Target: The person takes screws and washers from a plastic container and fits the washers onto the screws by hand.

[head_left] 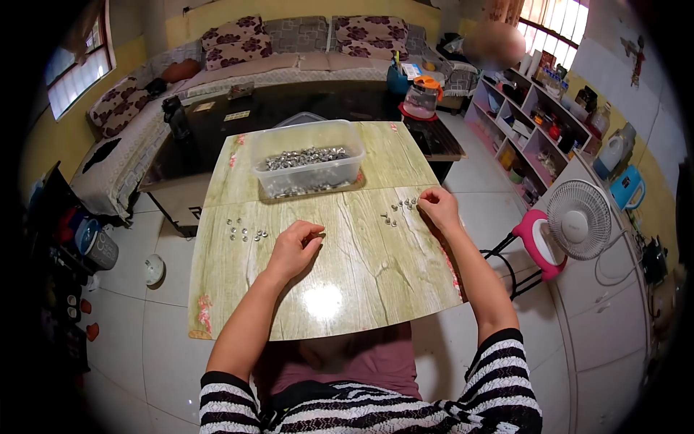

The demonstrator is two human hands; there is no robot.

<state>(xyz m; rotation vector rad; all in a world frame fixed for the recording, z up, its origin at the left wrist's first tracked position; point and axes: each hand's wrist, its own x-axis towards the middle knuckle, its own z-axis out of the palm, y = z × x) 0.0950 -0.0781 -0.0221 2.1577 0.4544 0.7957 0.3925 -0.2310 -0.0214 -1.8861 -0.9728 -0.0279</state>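
The right hand point(439, 207) is nearer the right-hand group of small metal parts point(395, 207), which lies immediately left of its fingertips; the group's long axis slants leftward and toward the person. Its fingers are bent together; a grip cannot be confirmed. The left hand point(294, 249), fingers curled, contents not discernible, rests over the counter point(354, 267), right of the left-hand group of metal parts point(244, 238). The clear container point(318, 177) stands beyond both hands.
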